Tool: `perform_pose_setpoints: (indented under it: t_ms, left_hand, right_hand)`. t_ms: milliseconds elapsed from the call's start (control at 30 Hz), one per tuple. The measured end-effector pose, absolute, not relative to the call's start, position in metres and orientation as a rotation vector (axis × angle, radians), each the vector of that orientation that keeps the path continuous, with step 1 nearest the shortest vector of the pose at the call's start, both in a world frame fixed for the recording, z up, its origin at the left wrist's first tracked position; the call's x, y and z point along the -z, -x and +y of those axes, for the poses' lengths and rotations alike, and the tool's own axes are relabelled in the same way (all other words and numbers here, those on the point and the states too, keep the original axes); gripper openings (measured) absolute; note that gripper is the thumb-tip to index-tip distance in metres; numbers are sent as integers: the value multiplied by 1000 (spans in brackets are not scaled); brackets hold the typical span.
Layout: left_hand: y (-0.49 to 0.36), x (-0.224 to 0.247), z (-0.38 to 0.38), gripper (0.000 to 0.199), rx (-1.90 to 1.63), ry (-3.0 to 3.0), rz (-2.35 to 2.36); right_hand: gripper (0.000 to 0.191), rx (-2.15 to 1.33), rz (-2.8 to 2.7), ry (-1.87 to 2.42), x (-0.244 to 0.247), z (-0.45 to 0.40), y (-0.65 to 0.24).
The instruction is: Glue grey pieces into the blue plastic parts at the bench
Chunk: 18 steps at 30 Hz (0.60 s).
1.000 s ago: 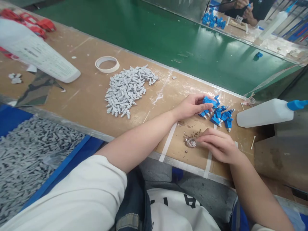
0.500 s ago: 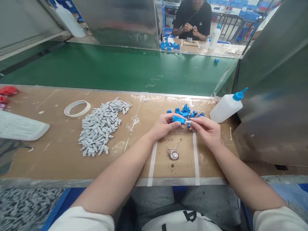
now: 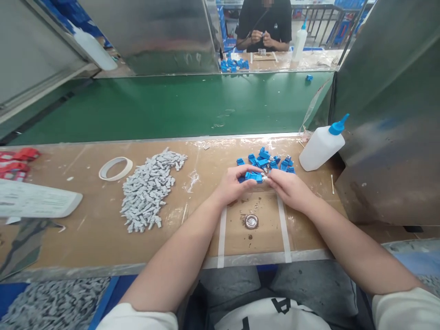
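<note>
My left hand (image 3: 234, 184) grips a blue plastic part (image 3: 253, 177) between thumb and fingers. At its right end, my right hand (image 3: 286, 187) pinches a small pale piece (image 3: 264, 178) that touches the blue part; the fingertips partly hide it. Several blue parts (image 3: 263, 158) lie just beyond both hands. Left of my hands is a heap of small grey pieces (image 3: 147, 190). A small round dish (image 3: 251, 222) with clear liquid sits on the cardboard nearer to me, between two white tape strips.
A white bottle with a blue nozzle (image 3: 321, 147) and a cotton swab (image 3: 332, 184) are at the right. A tape roll (image 3: 116, 169) and red items (image 3: 19, 162) lie left. Beyond the green belt (image 3: 165, 105), a person (image 3: 264, 27) handles a small part.
My right fingers have closed in on the blue part, and the pale piece now shows less between my hands. The camera view has shifted slightly.
</note>
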<state>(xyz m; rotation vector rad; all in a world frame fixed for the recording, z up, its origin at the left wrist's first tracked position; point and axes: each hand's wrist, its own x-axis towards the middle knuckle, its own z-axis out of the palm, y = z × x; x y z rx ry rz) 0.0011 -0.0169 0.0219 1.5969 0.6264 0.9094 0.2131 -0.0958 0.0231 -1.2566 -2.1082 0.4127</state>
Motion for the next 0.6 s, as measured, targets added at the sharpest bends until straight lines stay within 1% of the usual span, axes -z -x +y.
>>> perform_pose_setpoints:
  t_ms: [67,133,267,600]
  left_hand:
    - [-6,-25,-16,70,-1092,-1368,645]
    - [-14,-27,-17,76,-1222,-1071,647]
    - [-25,-27,-25,71,-1186,-842,574]
    - [-22,-18,-34,58,-1238,-814,540]
  right_hand:
    - [33,-435,-2114,1208,-20,-97,-208]
    - [34,-484,-2129,1156,-16,-98,-200]
    - [36,-576,-2148,1110,-5,-100,-185]
    - [35,-608,-2116,1099,12,-101,-176]
